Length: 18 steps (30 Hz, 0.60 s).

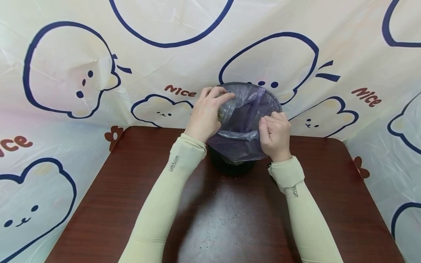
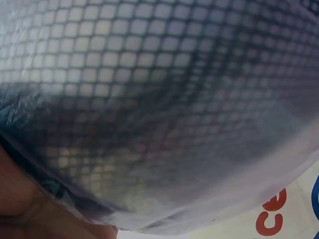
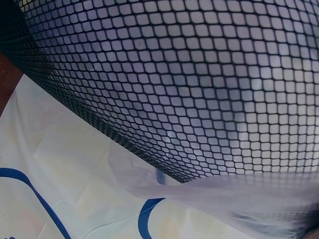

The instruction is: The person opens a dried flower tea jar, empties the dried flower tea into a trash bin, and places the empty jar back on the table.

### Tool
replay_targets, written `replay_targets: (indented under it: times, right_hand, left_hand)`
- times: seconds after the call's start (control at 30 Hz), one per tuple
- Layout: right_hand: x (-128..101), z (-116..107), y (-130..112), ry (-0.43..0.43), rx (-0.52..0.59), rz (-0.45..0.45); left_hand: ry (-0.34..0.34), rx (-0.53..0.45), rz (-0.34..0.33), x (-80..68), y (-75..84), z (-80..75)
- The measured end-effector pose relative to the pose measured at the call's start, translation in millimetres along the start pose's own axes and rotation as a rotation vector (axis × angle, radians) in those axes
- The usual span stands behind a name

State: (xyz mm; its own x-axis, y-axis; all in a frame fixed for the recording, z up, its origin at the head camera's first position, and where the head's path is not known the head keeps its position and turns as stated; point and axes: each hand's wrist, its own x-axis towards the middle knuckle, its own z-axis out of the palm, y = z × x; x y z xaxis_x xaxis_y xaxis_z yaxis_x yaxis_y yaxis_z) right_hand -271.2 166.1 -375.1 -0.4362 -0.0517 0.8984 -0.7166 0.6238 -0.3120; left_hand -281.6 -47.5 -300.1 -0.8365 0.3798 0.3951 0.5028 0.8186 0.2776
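A black mesh wastebasket (image 1: 231,168) stands at the back of the table, its mouth facing me. A thin translucent purple trash bag (image 1: 240,149) lines it and hangs over its front. My left hand (image 1: 206,114) holds the bag at the left rim, fingers bent over the edge. On the right, my right hand (image 1: 276,134) grips the bag edge in a fist. Through the left wrist view the bag film (image 2: 279,154) covers the mesh. In the right wrist view the mesh wall (image 3: 154,69) is bare above a loose bag edge (image 3: 234,199).
The dark brown table (image 1: 138,204) has small dark specks (image 1: 210,237) scattered on its front middle. A printed cloth (image 1: 158,65) with blue outlines hangs close behind the wastebasket and along both sides.
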Motion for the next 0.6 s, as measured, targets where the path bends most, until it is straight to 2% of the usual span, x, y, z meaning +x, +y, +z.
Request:
replay_targets:
  times: [0.37, 0.6]
  right_hand:
    - [-0.2, 0.5, -0.2, 0.002, 0.006, -0.005]
    - [-0.4, 0.7, 0.4, 0.002, 0.006, 0.003]
  left_hand:
    - [-0.009, 0.021, 0.048, -0.1, -0.9, 0.5]
    - [-0.032, 0.051, 0.056, 1.2, -0.3, -0.1]
